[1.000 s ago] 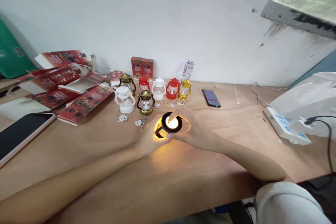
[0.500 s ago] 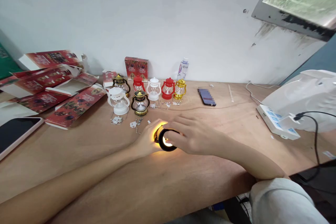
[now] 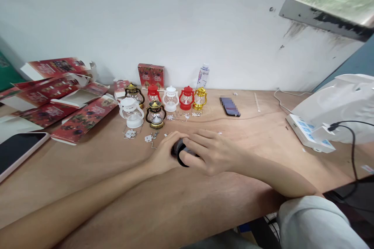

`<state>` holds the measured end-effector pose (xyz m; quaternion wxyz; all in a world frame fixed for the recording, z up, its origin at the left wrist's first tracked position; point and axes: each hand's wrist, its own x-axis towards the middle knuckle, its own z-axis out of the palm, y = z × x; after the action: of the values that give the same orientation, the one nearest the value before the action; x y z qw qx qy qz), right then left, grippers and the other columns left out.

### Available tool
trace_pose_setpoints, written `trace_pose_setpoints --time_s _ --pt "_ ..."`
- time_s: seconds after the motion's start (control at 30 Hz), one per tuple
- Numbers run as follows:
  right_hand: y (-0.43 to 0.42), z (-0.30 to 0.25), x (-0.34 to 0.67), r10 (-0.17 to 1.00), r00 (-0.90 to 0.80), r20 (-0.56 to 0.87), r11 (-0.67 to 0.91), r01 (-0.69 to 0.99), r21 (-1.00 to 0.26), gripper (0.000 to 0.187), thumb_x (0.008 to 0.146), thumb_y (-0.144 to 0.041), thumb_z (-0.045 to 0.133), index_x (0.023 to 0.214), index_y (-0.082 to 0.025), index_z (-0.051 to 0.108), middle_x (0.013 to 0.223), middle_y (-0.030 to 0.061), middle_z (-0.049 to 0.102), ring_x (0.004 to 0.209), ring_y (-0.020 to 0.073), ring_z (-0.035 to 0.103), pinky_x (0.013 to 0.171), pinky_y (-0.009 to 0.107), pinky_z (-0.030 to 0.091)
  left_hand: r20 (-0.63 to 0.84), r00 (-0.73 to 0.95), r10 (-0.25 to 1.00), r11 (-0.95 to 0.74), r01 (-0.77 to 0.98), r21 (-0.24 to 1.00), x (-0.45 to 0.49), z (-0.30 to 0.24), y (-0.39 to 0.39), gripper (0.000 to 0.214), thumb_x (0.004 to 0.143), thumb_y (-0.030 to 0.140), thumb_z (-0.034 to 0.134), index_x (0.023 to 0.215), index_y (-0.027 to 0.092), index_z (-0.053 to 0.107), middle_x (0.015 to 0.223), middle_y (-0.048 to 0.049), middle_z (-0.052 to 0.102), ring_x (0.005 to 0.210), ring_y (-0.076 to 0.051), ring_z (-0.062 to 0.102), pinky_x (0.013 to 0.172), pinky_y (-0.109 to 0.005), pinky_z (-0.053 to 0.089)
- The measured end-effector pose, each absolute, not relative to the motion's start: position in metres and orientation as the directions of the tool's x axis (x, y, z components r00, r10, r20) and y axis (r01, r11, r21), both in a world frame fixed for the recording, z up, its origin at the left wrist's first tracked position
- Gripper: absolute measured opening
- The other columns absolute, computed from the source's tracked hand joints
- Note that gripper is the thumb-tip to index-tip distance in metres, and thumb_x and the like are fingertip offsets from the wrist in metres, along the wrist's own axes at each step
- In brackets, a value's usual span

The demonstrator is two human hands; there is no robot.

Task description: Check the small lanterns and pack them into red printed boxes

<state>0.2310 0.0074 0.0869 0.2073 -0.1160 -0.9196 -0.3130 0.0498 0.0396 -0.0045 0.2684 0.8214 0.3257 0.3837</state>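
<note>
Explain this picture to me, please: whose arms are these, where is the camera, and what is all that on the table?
No machine here: a person wears a camera on the head, so you look down along their own two arms. The left hand and the right hand close together around a small black lantern, mostly hidden by the fingers. They rest on a wooden table. Behind them stand little toy lanterns, among them a white lantern, a red lantern and a gold lantern. Opened red boxes lie to the left; a water bottle and a dark phone lie farther back.
</note>
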Motion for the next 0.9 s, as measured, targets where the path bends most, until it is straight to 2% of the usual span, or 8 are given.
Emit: trace_pose_setpoints --time_s 0.13,0.23,0.33,0.43,0.5,0.63,0.8,0.9 --pt "0.013 0.091 0.233 0.132 -0.867 0.48 0.811 0.373 0.45 0.016 0.092 -0.008 0.043 0.083 -0.016 0.054 0.071 0.0018 0.064 0.065 0.0126 0.054 0.064 0.025 0.041 0.45 0.474 0.757 -0.617 0.288 0.733 0.05 -0.005 0.039 0.044 0.067 0.028 0.071 0.106 0.021 0.053 0.105 -0.0046 0.063 0.096 -0.023 0.06 0.085 -0.034 0.047" --pt "0.021 0.106 0.246 0.376 -0.832 0.407 0.841 0.491 0.226 0.014 0.095 -0.023 0.045 0.092 -0.015 0.057 0.078 0.0048 0.065 0.069 0.0143 0.057 0.063 0.026 0.041 0.393 0.417 0.819 -0.522 0.261 0.812 0.05 -0.004 0.037 0.058 0.064 0.031 0.075 0.114 0.019 0.048 0.11 -0.0072 0.063 0.1 -0.024 0.061 0.087 -0.035 0.049" --pt "0.038 0.124 0.268 0.705 -0.688 0.17 0.682 0.724 0.101 0.015 0.093 -0.02 0.045 0.094 -0.014 0.06 0.082 0.0073 0.066 0.07 0.0162 0.058 0.063 0.027 0.039 0.35 0.381 0.856 -0.448 0.207 0.87 0.052 -0.002 0.036 0.053 0.068 0.034 0.073 0.112 0.018 0.05 0.11 -0.0078 0.065 0.103 -0.023 0.062 0.092 -0.036 0.05" --pt "0.064 0.128 0.287 0.919 -0.362 -0.154 0.389 0.894 0.224 0.022 0.087 -0.008 0.043 0.089 -0.012 0.065 0.088 0.0127 0.067 0.077 0.0204 0.061 0.06 0.028 0.036 0.323 0.319 0.891 -0.389 0.172 0.905 0.052 -0.006 0.04 0.052 0.072 0.041 0.07 0.114 0.017 0.054 0.114 -0.0088 0.067 0.108 -0.024 0.062 0.098 -0.04 0.048" --pt "0.084 0.121 0.295 0.916 -0.165 -0.367 0.29 0.903 0.317 0.017 0.079 -0.006 0.054 0.088 -0.009 0.069 0.093 0.0169 0.068 0.079 0.0238 0.064 0.058 0.028 0.036 0.296 0.288 0.911 -0.352 0.167 0.921 0.052 -0.011 0.043 0.055 0.071 0.045 0.07 0.115 0.015 0.056 0.116 -0.0103 0.067 0.111 -0.026 0.061 0.101 -0.043 0.047" --pt "0.11 0.097 0.299 0.825 -0.141 -0.546 0.331 0.905 0.266 0.017 0.067 -0.015 0.074 0.083 -0.008 0.074 0.086 0.013 0.072 0.081 0.0238 0.066 0.059 0.027 0.039 0.264 0.273 0.925 -0.32 0.186 0.929 0.051 -0.015 0.045 0.059 0.068 0.051 0.071 0.113 0.014 0.06 0.115 -0.0115 0.068 0.11 -0.028 0.062 0.101 -0.045 0.047" --pt "0.117 0.084 0.295 0.772 -0.215 -0.598 0.392 0.902 0.182 0.026 0.072 -0.029 0.074 0.088 -0.01 0.075 0.092 0.012 0.073 0.084 0.0229 0.066 0.062 0.026 0.041 0.252 0.276 0.928 -0.308 0.184 0.934 0.052 -0.01 0.042 0.057 0.067 0.049 0.07 0.111 0.014 0.061 0.114 -0.0111 0.069 0.11 -0.028 0.061 0.103 -0.047 0.046" --pt "0.115 0.085 0.292 0.779 -0.271 -0.565 0.418 0.897 0.146 0.023 0.079 -0.026 0.067 0.097 -0.013 0.073 0.099 0.0098 0.073 0.089 0.0208 0.065 0.063 0.025 0.04 0.248 0.278 0.928 -0.303 0.175 0.937 0.054 -0.008 0.042 0.056 0.067 0.048 0.07 0.11 0.013 0.061 0.113 -0.0116 0.069 0.11 -0.029 0.062 0.102 -0.048 0.046"
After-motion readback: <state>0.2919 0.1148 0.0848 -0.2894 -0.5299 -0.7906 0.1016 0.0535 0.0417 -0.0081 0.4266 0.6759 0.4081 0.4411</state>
